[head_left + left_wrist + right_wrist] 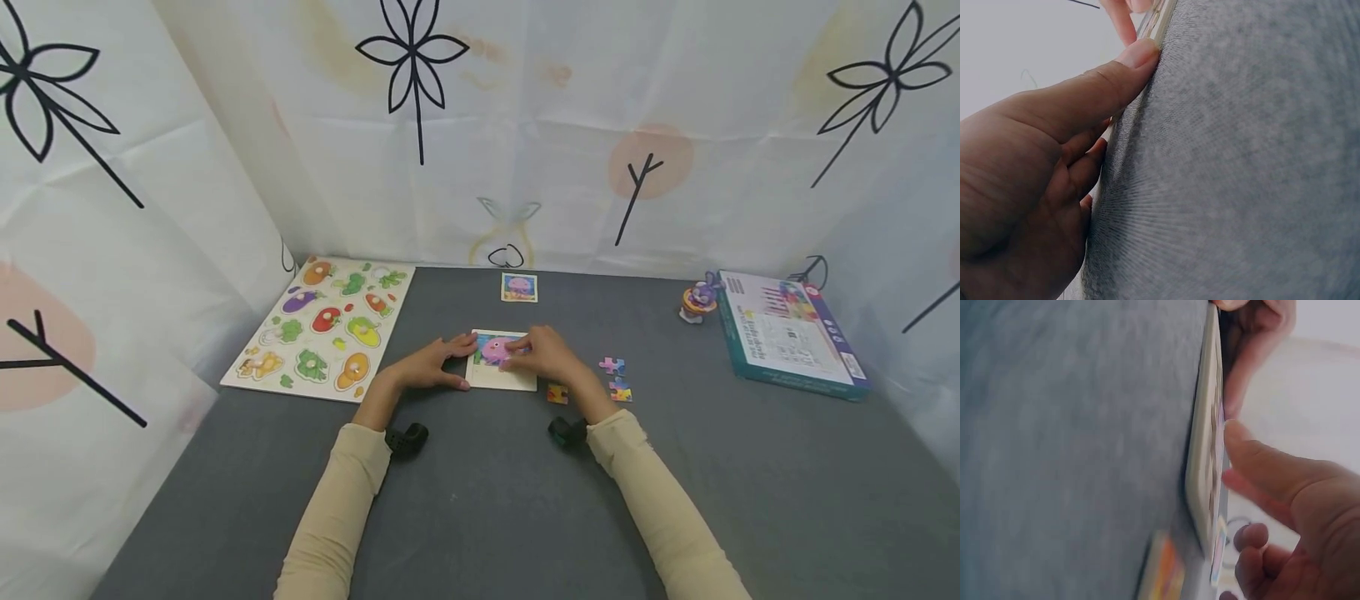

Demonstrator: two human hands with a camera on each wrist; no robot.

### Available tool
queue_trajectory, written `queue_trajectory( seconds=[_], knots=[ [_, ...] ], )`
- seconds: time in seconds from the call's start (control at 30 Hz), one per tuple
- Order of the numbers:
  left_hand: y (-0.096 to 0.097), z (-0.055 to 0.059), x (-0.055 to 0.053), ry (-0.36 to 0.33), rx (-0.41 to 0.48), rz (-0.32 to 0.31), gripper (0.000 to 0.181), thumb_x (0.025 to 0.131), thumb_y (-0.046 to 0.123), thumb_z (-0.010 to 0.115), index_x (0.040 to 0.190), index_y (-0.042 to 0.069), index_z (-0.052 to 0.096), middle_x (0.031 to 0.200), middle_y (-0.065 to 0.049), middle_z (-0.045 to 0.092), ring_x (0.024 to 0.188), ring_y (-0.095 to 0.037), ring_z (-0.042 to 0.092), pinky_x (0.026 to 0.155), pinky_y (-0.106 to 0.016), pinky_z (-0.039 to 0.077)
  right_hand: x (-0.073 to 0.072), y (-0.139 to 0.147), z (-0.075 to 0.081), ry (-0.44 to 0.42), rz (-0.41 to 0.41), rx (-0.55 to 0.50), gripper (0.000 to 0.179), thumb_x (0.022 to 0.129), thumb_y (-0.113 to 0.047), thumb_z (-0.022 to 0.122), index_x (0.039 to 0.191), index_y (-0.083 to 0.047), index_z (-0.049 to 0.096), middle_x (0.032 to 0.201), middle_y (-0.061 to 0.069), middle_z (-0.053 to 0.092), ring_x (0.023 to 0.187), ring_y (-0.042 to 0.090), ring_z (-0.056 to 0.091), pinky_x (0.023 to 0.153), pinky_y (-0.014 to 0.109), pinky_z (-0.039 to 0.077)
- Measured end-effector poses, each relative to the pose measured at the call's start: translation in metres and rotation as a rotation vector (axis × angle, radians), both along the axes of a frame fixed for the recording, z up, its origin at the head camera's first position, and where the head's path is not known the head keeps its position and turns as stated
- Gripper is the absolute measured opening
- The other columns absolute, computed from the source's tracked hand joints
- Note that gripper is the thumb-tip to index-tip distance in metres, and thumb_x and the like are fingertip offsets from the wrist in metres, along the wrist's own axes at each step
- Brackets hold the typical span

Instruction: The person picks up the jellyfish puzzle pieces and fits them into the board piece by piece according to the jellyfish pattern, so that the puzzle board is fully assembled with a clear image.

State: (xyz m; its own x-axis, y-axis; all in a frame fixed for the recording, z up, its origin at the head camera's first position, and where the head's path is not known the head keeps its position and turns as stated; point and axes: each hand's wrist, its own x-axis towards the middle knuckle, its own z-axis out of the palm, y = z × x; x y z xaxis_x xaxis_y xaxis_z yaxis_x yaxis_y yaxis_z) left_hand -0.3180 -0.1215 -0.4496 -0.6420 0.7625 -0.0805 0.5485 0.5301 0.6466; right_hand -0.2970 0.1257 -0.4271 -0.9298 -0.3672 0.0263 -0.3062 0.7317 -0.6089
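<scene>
A small jigsaw puzzle board [500, 382] with a pale frame lies in front of the person, showing a pink figure on blue. My left hand [429, 363] is at its left side, the thumb touching the lower left edge and the fingers spread toward the upper left corner. In the left wrist view the thumb [1138, 55] lies against the board's edge. My right hand [546, 354] reaches over the board's right part, thumb and forefinger touching the picture. In the right wrist view, thumb [1241, 434] and forefinger stand apart on the puzzle's face, the other fingers curled in.
Loose puzzle pieces [612, 366] lie right of the board, with an orange one [557, 393] by the right wrist. A picture card [519, 287] lies behind. A vegetable board [318, 329] is at left; a purple figurine [699, 300] and a box [791, 333] are at right.
</scene>
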Motion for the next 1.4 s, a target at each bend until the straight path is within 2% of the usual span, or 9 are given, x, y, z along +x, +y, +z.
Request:
queue_trajectory(
  seconds=[0.13, 0.27, 0.43, 0.63, 0.77, 0.87, 1.03, 1.17, 1.4],
  knots=[
    [0.0, -0.002, 0.0, 0.003, 0.001, -0.001, 0.076, 0.083, 0.028, 0.067, 0.145, 0.007, 0.028, 0.155, -0.007, 0.013, 0.144, -0.025, 0.008, 0.115, -0.051, -0.001, 0.004, 0.018, 0.001, -0.011, 0.013, -0.061, 0.037, 0.079, -0.019, 0.072, 0.11, 0.0, 0.066, 0.061, 0.001, 0.036, 0.054, 0.012, 0.025, 0.051, 0.023, 0.026],
    [-0.001, -0.001, -0.001, 0.004, 0.009, 0.008, 0.077, 0.082, 0.027, 0.068, 0.145, 0.007, 0.028, 0.155, -0.007, 0.013, 0.143, -0.026, 0.008, 0.115, -0.05, -0.002, 0.007, 0.042, 0.003, -0.031, -0.006, -0.058, 0.04, 0.08, -0.019, 0.071, 0.115, -0.001, 0.063, 0.066, 0.001, 0.032, 0.059, 0.015, 0.025, 0.056, 0.025, 0.025],
    [-0.002, 0.001, -0.001, 0.003, 0.006, 0.011, 0.077, 0.082, 0.026, 0.068, 0.145, 0.007, 0.028, 0.155, -0.007, 0.013, 0.143, -0.026, 0.008, 0.115, -0.049, -0.002, 0.01, 0.079, 0.004, -0.033, -0.043, -0.062, 0.042, 0.08, -0.019, 0.071, 0.118, -0.002, 0.063, 0.066, 0.002, 0.032, 0.06, 0.016, 0.027, 0.056, 0.027, 0.027],
    [-0.004, 0.003, 0.0, 0.007, -0.004, 0.013, 0.077, 0.083, 0.026, 0.068, 0.145, 0.006, 0.028, 0.155, -0.008, 0.013, 0.143, -0.027, 0.008, 0.115, -0.05, -0.001, 0.017, 0.126, 0.002, -0.028, -0.073, -0.045, 0.04, 0.081, -0.018, 0.071, 0.115, 0.002, 0.063, 0.07, 0.003, 0.044, 0.062, 0.013, 0.034, 0.055, 0.024, 0.03],
    [-0.004, 0.003, -0.001, 0.014, -0.007, 0.011, 0.077, 0.082, 0.027, 0.068, 0.145, 0.006, 0.027, 0.155, -0.008, 0.013, 0.143, -0.027, 0.008, 0.115, -0.05, -0.001, 0.021, 0.149, 0.002, -0.057, -0.084, -0.052, 0.038, 0.08, -0.014, 0.07, 0.114, 0.003, 0.064, 0.065, 0.001, 0.035, 0.059, 0.01, 0.03, 0.051, 0.024, 0.027],
    [-0.004, 0.003, -0.001, 0.014, 0.003, 0.012, 0.078, 0.082, 0.027, 0.068, 0.145, 0.006, 0.027, 0.155, -0.008, 0.014, 0.143, -0.027, 0.008, 0.115, -0.05, -0.001, 0.023, 0.159, 0.001, -0.093, -0.088, -0.063, 0.039, 0.079, -0.012, 0.071, 0.114, 0.003, 0.064, 0.063, -0.001, 0.03, 0.056, 0.008, 0.028, 0.049, 0.023, 0.025],
    [-0.004, 0.002, 0.0, 0.013, 0.008, 0.003, 0.078, 0.082, 0.027, 0.068, 0.145, 0.006, 0.027, 0.155, -0.009, 0.014, 0.143, -0.028, 0.008, 0.115, -0.05, -0.002, 0.026, 0.165, -0.004, -0.15, -0.097, -0.052, 0.039, 0.078, -0.013, 0.073, 0.113, 0.001, 0.065, 0.068, -0.002, 0.035, 0.059, 0.008, 0.03, 0.052, 0.023, 0.026],
    [-0.004, 0.001, 0.0, 0.012, 0.011, 0.002, 0.078, 0.082, 0.027, 0.068, 0.145, 0.006, 0.027, 0.155, -0.009, 0.014, 0.143, -0.028, 0.008, 0.115, -0.05, -0.001, 0.027, 0.165, -0.005, -0.125, -0.11, -0.049, 0.036, 0.078, -0.012, 0.073, 0.11, 0.001, 0.066, 0.075, 0.002, 0.046, 0.065, 0.011, 0.032, 0.056, 0.024, 0.027],
    [-0.001, 0.0, 0.001, 0.012, 0.013, -0.001, 0.078, 0.083, 0.027, 0.068, 0.145, 0.006, 0.027, 0.155, -0.009, 0.013, 0.143, -0.028, 0.008, 0.115, -0.05, -0.001, 0.029, 0.166, -0.005, -0.115, -0.131, -0.051, 0.034, 0.078, -0.013, 0.073, 0.107, 0.001, 0.068, 0.084, 0.011, 0.057, 0.07, 0.015, 0.034, 0.062, 0.025, 0.029]
  ],
)
